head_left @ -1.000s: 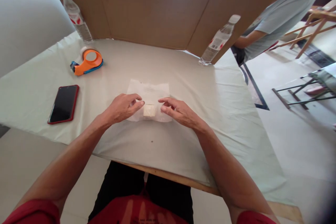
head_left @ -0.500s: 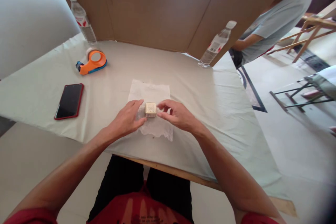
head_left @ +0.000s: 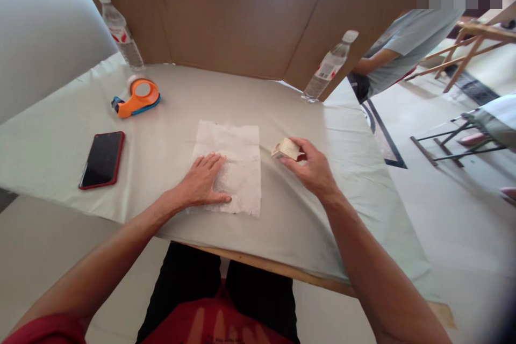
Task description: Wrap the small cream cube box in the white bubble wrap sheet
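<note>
A thin white sheet, perhaps paper or tissue, lies flat on the pale tablecloth in front of me. My left hand rests palm down on its left part, fingers stretched and thumb spread. To the right of the sheet, my right hand grips a small cream-coloured box between thumb and fingers. The box is tilted, and its printing is too small to read. My fingers cover its right end.
At the left lie a phone in a red case and an orange tape dispenser. Two water bottles stand before a brown cardboard panel. Another person's arm shows beyond the panel, near a folding stool.
My right hand has taken the small box off the sheet and moved it right. My left hand has flattened onto the sheet, which now lies smoother.
</note>
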A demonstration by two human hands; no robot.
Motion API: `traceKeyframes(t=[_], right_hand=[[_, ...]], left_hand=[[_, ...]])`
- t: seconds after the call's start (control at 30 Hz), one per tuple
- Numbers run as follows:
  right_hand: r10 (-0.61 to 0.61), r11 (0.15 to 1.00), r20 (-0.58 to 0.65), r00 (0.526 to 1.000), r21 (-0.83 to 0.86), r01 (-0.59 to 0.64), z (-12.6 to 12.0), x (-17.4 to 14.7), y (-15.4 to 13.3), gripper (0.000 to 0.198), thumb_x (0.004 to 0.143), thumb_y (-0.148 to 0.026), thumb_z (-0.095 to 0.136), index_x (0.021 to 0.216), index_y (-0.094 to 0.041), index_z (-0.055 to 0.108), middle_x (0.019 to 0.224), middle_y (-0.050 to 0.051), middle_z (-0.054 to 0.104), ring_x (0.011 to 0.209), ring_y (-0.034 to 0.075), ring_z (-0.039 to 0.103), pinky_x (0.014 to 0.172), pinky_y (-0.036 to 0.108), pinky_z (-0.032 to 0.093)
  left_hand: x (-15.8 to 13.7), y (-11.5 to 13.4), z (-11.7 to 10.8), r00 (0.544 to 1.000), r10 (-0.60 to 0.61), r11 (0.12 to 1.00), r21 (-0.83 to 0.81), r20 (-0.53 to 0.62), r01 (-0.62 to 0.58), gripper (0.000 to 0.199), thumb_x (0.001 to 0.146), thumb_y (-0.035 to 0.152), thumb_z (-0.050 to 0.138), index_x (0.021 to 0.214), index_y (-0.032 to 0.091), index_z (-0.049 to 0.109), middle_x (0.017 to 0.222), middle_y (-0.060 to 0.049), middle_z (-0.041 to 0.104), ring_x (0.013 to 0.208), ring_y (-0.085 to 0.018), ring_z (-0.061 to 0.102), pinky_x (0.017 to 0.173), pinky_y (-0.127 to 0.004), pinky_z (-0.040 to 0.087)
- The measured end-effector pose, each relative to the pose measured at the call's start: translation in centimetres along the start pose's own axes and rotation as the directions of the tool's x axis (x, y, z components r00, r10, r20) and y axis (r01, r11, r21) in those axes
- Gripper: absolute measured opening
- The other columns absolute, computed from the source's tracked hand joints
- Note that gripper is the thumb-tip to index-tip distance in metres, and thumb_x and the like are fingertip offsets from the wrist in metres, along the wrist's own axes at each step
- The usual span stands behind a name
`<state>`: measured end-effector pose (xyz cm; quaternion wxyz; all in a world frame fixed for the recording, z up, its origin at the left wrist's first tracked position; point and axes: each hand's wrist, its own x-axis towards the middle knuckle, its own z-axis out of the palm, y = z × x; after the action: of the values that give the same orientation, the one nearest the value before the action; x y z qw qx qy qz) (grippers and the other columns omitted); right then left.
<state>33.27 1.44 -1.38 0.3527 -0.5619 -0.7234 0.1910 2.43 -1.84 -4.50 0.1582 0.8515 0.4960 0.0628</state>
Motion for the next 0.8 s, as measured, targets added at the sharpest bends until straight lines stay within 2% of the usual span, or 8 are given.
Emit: traceKeyframes(t=[0.17,0.23,0.3,0.4,0.47,0.53,0.63,0.8], right_hand=[[0.135,0.989,0.136,0.981,-0.075,-0.126,-2.4,-2.6,3.7,0.071,0.075,-0.047,0.073,0.138,-0.021,0.055,0.134,0.015,0.065,0.116,0.033,0.065,0.096,0.051,0.054],[0.168,0.985,0.046,0.985,-0.034,-0.167,-2.5,-3.9,4.2,0.076,0.081,-0.053,0.067,0.146,-0.022,0.045,0.140,0.016,0.061,0.123,0.031,0.062,0.098,0.051,0.053],[0.195,0.979,-0.052,0.979,-0.054,-0.198,-2.3,-5.5,4.4,0.069,0.089,-0.054,0.057,0.149,-0.022,0.042,0.139,0.016,0.062,0.125,0.030,0.061,0.099,0.050,0.052],[0.180,0.934,-0.049,0.983,-0.304,-0.186,-1.7,-8.5,4.6,0.060,0.096,-0.049,0.044,0.146,-0.017,0.047,0.143,0.019,0.059,0.133,0.032,0.055,0.108,0.053,0.045],[0.175,0.854,-0.021,0.984,-0.494,-0.162,-1.8,-10.7,5.0,0.057,0.098,-0.046,0.040,0.144,-0.014,0.049,0.151,0.019,0.052,0.141,0.033,0.047,0.113,0.055,0.038],[0.220,0.775,-0.040,0.975,-0.600,-0.199,-2.6,-12.9,5.7,0.057,0.099,-0.045,0.037,0.144,-0.013,0.048,0.155,0.019,0.047,0.145,0.033,0.042,0.115,0.055,0.035],[0.355,0.663,-0.144,0.924,-0.658,-0.357,-4.9,-15.6,7.4,0.059,0.099,-0.046,0.034,0.146,-0.012,0.046,0.156,0.020,0.045,0.146,0.033,0.039,0.116,0.056,0.034],[0.521,0.504,-0.323,0.790,-0.631,-0.590,-8.4,-18.7,10.1,0.063,0.098,-0.049,0.031,0.146,-0.011,0.046,0.157,0.021,0.043,0.146,0.035,0.039,0.117,0.058,0.033]], left_hand=[[-0.1,-0.7,-0.3,0.999,0.033,0.997,0.066,0.029,-0.035,0.109,0.075,0.073,0.065,0.156,0.010,0.029,0.163,-0.023,0.029,0.152,-0.040,0.025,0.124,-0.056,0.018],[-0.3,-0.9,-0.1,0.999,0.036,0.996,0.078,0.028,-0.038,0.109,0.075,0.074,0.065,0.156,0.010,0.031,0.164,-0.022,0.028,0.153,-0.040,0.025,0.124,-0.056,0.018],[-0.5,-1.1,0.1,0.999,0.048,0.995,0.089,0.018,-0.049,0.109,0.074,0.075,0.064,0.156,0.011,0.032,0.164,-0.021,0.028,0.153,-0.039,0.024,0.125,-0.055,0.017],[-0.7,-1.2,0.5,0.998,0.060,0.993,0.102,-0.017,-0.058,0.107,0.074,0.076,0.064,0.155,0.013,0.033,0.164,-0.020,0.028,0.153,-0.038,0.024,0.125,-0.055,0.016],[-0.8,-1.3,0.7,0.997,0.066,0.992,0.108,-0.037,-0.062,0.106,0.074,0.075,0.064,0.154,0.014,0.035,0.164,-0.020,0.030,0.153,-0.038,0.025,0.125,-0.054,0.015],[-0.9,-1.4,0.8,0.995,0.079,0.991,0.115,-0.053,-0.073,0.105,0.073,0.075,0.065,0.154,0.013,0.036,0.163,-0.021,0.031,0.153,-0.038,0.025,0.125,-0.054,0.016],[-1.0,-1.6,1.0,0.991,0.107,0.987,0.133,-0.081,-0.095,0.103,0.075,0.074,0.063,0.153,0.013,0.036,0.163,-0.021,0.032,0.152,-0.038,0.026,0.125,-0.054,0.016],[-1.1,-1.8,1.2,0.985,0.137,0.983,0.139,-0.102,-0.122,0.102,0.075,0.075,0.062,0.153,0.013,0.037,0.161,-0.022,0.034,0.151,-0.039,0.028,0.124,-0.054,0.017]])
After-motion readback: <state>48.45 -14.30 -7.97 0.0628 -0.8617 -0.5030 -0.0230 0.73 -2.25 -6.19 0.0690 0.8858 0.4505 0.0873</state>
